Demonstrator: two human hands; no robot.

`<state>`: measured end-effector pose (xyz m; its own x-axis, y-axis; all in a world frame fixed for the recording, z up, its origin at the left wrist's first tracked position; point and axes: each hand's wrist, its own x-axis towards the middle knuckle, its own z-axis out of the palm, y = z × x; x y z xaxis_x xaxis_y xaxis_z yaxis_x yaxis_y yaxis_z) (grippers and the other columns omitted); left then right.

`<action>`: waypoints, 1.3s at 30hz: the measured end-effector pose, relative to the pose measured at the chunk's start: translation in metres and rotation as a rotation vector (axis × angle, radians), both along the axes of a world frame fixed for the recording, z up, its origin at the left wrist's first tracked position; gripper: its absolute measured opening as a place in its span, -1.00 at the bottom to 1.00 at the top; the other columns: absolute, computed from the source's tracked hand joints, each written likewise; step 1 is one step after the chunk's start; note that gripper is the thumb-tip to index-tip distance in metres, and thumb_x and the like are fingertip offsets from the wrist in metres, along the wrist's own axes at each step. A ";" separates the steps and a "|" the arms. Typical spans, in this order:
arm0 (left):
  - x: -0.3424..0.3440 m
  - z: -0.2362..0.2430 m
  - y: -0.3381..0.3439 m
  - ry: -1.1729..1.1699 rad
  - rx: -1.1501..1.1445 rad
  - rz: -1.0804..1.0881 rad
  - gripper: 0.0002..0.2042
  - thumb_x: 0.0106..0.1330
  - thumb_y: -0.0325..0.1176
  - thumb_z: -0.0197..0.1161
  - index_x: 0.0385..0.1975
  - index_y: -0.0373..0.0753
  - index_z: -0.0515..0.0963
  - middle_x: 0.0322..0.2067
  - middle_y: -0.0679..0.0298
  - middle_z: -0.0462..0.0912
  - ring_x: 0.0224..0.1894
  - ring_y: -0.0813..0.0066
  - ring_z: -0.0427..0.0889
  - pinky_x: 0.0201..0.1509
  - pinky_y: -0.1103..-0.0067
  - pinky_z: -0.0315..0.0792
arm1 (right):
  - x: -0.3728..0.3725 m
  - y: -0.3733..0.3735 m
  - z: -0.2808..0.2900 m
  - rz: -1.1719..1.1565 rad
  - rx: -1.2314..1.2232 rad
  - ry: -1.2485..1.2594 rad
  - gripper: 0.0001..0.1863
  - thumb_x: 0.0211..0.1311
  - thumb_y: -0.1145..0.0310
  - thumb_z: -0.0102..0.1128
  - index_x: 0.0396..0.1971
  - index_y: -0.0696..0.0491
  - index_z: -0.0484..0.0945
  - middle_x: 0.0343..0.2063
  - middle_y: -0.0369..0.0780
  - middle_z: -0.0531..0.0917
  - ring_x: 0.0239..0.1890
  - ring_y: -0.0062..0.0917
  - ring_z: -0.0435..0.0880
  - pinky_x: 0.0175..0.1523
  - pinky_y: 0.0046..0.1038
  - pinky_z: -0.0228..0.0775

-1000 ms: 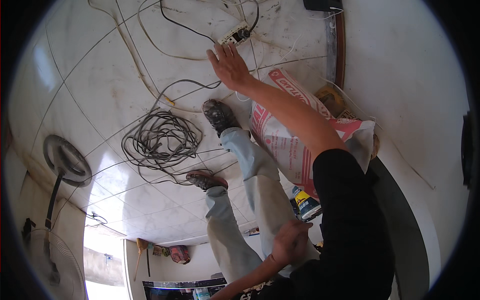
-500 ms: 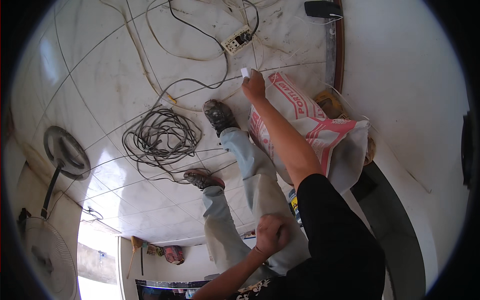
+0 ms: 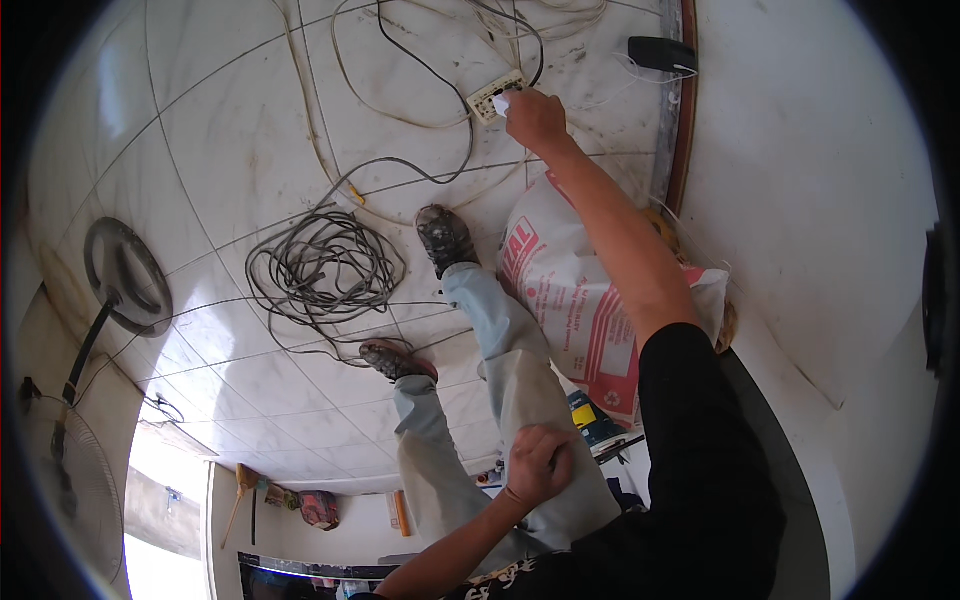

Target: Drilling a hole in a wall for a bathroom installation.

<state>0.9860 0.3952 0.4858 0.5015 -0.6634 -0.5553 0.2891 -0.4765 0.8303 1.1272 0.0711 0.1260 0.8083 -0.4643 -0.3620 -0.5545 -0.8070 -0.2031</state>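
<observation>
My right hand (image 3: 537, 122) is closed on a small white plug adapter (image 3: 500, 104), held at the cream power strip (image 3: 510, 82) on the tiled floor; whether it is inserted I cannot tell. Dark and pale cords run from the strip. My left hand (image 3: 539, 465) rests curled on my right leg; anything inside it is hidden. Below my right forearm lies a white-and-red sack (image 3: 575, 315), beside my shoe (image 3: 445, 238).
A large coil of dark cable (image 3: 320, 270) lies left of my feet. A standing fan's round base (image 3: 128, 275) is further left. A black device (image 3: 660, 55) with a white cord is near the right wall (image 3: 820, 150). A blue-and-yellow container (image 3: 592, 425) stands beyond my leg.
My right hand, open at the strip a second ago, closed on the white adapter lower down, then rose to the strip with it. My left hand has shifted left on my leg.
</observation>
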 end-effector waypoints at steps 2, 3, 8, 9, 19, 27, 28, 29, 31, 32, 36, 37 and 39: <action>-0.001 -0.002 -0.001 0.008 -0.005 0.016 -0.76 0.02 -0.62 0.21 -0.30 -0.20 0.63 -0.39 0.18 0.61 -0.33 0.15 0.59 -0.18 0.37 0.45 | 0.002 -0.001 -0.003 0.044 -0.020 0.037 -0.86 0.10 0.37 0.19 -0.32 -0.03 0.65 -0.34 -0.18 0.69 -0.21 -0.26 0.70 -0.12 -0.10 0.43; -0.001 -0.002 -0.002 0.015 -0.009 0.022 -0.76 0.02 -0.62 0.21 -0.30 -0.20 0.63 -0.39 0.18 0.62 -0.33 0.15 0.59 -0.18 0.37 0.45 | 0.003 -0.003 -0.004 0.051 -0.022 0.042 -0.86 0.10 0.37 0.19 -0.32 -0.03 0.65 -0.34 -0.18 0.69 -0.21 -0.26 0.70 -0.12 -0.10 0.43; 0.002 -0.002 -0.002 0.010 -0.016 0.014 -0.76 0.03 -0.60 0.25 -0.28 -0.21 0.62 -0.37 0.19 0.62 -0.30 0.17 0.61 -0.14 0.36 0.45 | 0.015 -0.001 -0.005 0.163 -0.045 0.117 -0.86 0.07 0.37 0.21 -0.34 -0.04 0.66 -0.33 -0.16 0.69 -0.18 -0.28 0.71 -0.10 -0.12 0.44; 0.003 -0.002 -0.002 0.010 -0.017 0.021 -0.76 0.03 -0.60 0.24 -0.29 -0.21 0.63 -0.38 0.18 0.62 -0.31 0.17 0.60 -0.15 0.37 0.45 | 0.016 0.001 -0.004 0.164 -0.045 0.117 -0.86 0.07 0.37 0.21 -0.34 -0.04 0.66 -0.33 -0.16 0.69 -0.18 -0.28 0.71 -0.10 -0.12 0.44; 0.009 -0.002 -0.002 0.031 -0.018 0.035 -0.77 0.03 -0.62 0.23 -0.29 -0.21 0.63 -0.39 0.18 0.61 -0.32 0.16 0.59 -0.16 0.37 0.45 | 0.011 -0.006 -0.008 0.100 -0.060 0.169 -0.66 0.05 0.39 0.23 -0.10 -0.08 0.66 -0.27 -0.20 0.70 -0.17 -0.31 0.70 -0.12 -0.16 0.47; 0.010 -0.004 0.002 0.047 -0.020 0.049 -0.76 0.03 -0.61 0.23 -0.29 -0.21 0.63 -0.39 0.18 0.61 -0.32 0.16 0.59 -0.16 0.37 0.45 | 0.012 0.001 -0.011 0.152 -0.078 0.131 -0.87 0.17 0.36 0.11 -0.40 -0.03 0.65 -0.32 -0.16 0.70 -0.21 -0.30 0.71 -0.12 -0.14 0.44; 0.010 -0.005 0.002 0.041 -0.023 0.049 -0.76 0.03 -0.61 0.23 -0.29 -0.20 0.63 -0.39 0.18 0.61 -0.32 0.16 0.59 -0.17 0.37 0.45 | 0.013 0.005 -0.010 0.151 -0.078 0.133 -0.87 0.17 0.36 0.11 -0.40 -0.03 0.65 -0.32 -0.16 0.70 -0.21 -0.30 0.71 -0.12 -0.14 0.44; 0.011 -0.005 0.003 0.042 -0.025 0.047 -0.76 0.03 -0.61 0.23 -0.29 -0.20 0.63 -0.39 0.18 0.61 -0.32 0.16 0.59 -0.17 0.37 0.45 | 0.015 0.011 -0.010 0.188 -0.090 0.129 -0.88 0.16 0.36 0.12 -0.42 -0.03 0.65 -0.33 -0.16 0.70 -0.23 -0.29 0.70 -0.12 -0.15 0.43; 0.012 -0.004 0.002 0.030 -0.025 0.044 -0.76 0.03 -0.61 0.24 -0.29 -0.20 0.63 -0.39 0.18 0.61 -0.32 0.17 0.59 -0.17 0.37 0.45 | 0.018 0.020 -0.010 0.218 -0.111 0.130 -0.88 0.15 0.35 0.13 -0.45 -0.02 0.65 -0.35 -0.15 0.69 -0.24 -0.27 0.70 -0.13 -0.16 0.42; 0.012 -0.005 0.001 0.036 -0.042 0.035 -0.76 0.03 -0.61 0.24 -0.29 -0.20 0.63 -0.39 0.18 0.61 -0.32 0.17 0.59 -0.17 0.37 0.45 | 0.017 0.021 -0.011 0.217 -0.146 0.093 -0.87 0.14 0.35 0.13 -0.46 -0.01 0.66 -0.37 -0.15 0.69 -0.26 -0.27 0.69 -0.14 -0.17 0.42; 0.017 0.000 0.003 -0.013 -0.008 0.023 -0.77 0.03 -0.60 0.24 -0.31 -0.19 0.63 -0.39 0.21 0.63 -0.34 0.18 0.60 -0.18 0.36 0.45 | 0.034 0.047 -0.020 0.146 -0.181 0.061 -0.85 0.11 0.31 0.16 -0.46 -0.03 0.71 -0.39 -0.14 0.69 -0.27 -0.32 0.69 -0.17 -0.21 0.40; 0.017 0.001 -0.002 -0.031 0.015 0.027 -0.78 0.03 -0.60 0.23 -0.32 -0.17 0.63 -0.40 0.23 0.64 -0.35 0.20 0.60 -0.16 0.36 0.44 | 0.031 0.041 -0.021 0.134 -0.223 0.067 -0.84 0.13 0.31 0.15 -0.45 -0.04 0.71 -0.38 -0.16 0.69 -0.25 -0.33 0.69 -0.15 -0.23 0.39; 0.018 0.000 0.001 -0.069 0.026 0.002 -0.79 0.04 -0.60 0.22 -0.34 -0.17 0.63 -0.43 0.22 0.64 -0.36 0.20 0.61 -0.18 0.37 0.43 | 0.039 0.049 -0.013 0.139 -0.217 0.143 -0.82 0.15 0.33 0.13 -0.41 -0.03 0.73 -0.36 -0.18 0.69 -0.23 -0.37 0.67 -0.08 -0.21 0.31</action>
<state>1.0036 0.3964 0.4857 0.5403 -0.6483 -0.5364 0.2329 -0.4974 0.8357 1.1661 0.1203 0.1127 0.8178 -0.4312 -0.3810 -0.4458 -0.8935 0.0544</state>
